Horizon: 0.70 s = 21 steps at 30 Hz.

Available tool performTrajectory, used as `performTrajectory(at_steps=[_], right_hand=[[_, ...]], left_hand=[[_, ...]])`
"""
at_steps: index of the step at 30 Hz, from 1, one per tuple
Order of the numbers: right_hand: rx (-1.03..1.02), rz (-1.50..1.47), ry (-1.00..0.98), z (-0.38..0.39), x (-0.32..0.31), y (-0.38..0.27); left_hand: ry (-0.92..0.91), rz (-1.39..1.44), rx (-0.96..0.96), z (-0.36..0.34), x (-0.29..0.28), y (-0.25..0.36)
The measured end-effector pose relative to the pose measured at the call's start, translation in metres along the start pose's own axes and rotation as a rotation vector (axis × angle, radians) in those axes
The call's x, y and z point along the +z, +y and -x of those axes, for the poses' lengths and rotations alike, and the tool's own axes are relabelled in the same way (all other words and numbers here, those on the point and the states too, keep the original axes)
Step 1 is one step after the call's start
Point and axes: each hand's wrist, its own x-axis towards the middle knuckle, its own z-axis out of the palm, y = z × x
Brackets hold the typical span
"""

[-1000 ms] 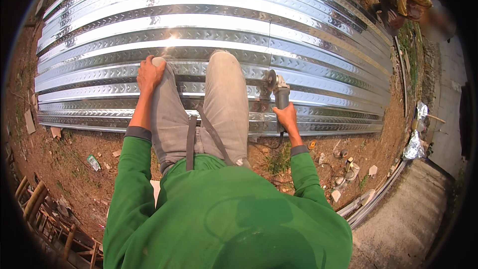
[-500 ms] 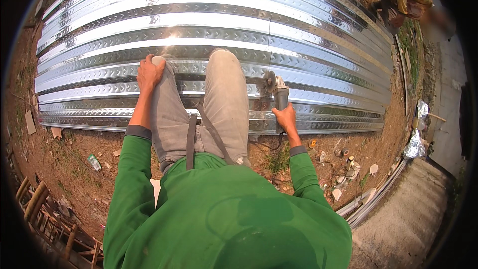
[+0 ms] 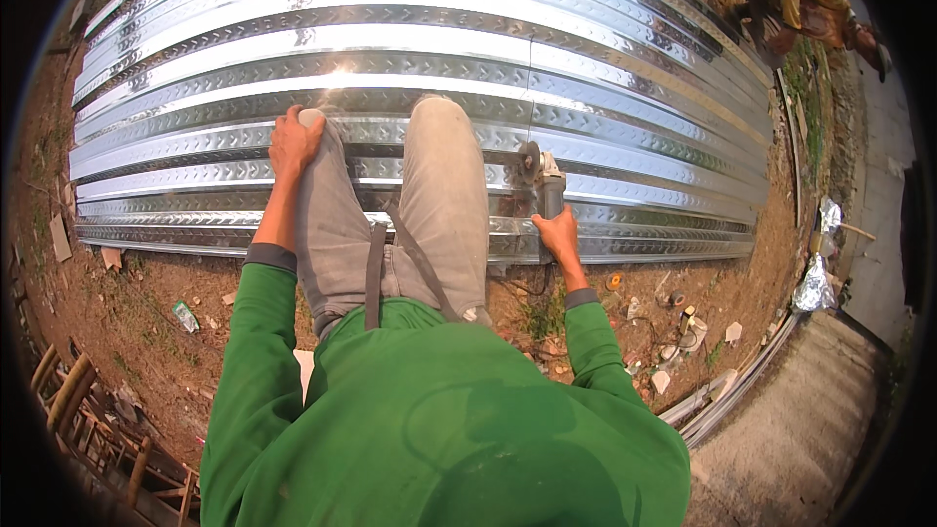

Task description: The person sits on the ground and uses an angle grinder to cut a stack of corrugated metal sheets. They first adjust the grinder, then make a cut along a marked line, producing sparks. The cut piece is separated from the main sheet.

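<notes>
My right hand (image 3: 558, 233) is wrapped around the body of an angle grinder (image 3: 552, 199). The grinder's disc (image 3: 530, 162) stands on edge against the ribbed, shiny metal sheet (image 3: 625, 146), to the right of my right knee. A thin dark line crosses the sheet lengthwise ahead of the disc. Whether the disc is spinning cannot be told. My left hand (image 3: 295, 144) lies over my left knee with the fingers out along its side, holding no tool. Both my knees rest on the sheet.
Another person (image 3: 815, 5) bends beside the sheet at the far right. Debris and an orange ring-shaped piece (image 3: 613, 281) lie on the dirt near my right arm. Crumpled foil (image 3: 814, 283) sits by a concrete slab (image 3: 791, 420). Wooden poles (image 3: 68, 390) are at lower left.
My hands and the grinder stay in nearly the same place. The other person at the far right has shifted their upper body.
</notes>
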Motion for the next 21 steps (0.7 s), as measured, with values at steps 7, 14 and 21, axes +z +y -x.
performTrajectory(at_steps=[7,14,21], right_hand=[[-0.022,0.019,0.001,0.0084,0.0025,0.0054],[-0.008,0.033,0.009,0.0057,0.0028,0.0045],[0.006,0.023,-0.020,0.0092,0.0033,0.0041]], left_hand=[[0.013,0.001,0.009,0.0006,0.0000,0.0010],[0.005,0.002,-0.003,0.0021,-0.0021,0.0036],[0.010,-0.005,0.011,0.0024,-0.0032,0.0035]])
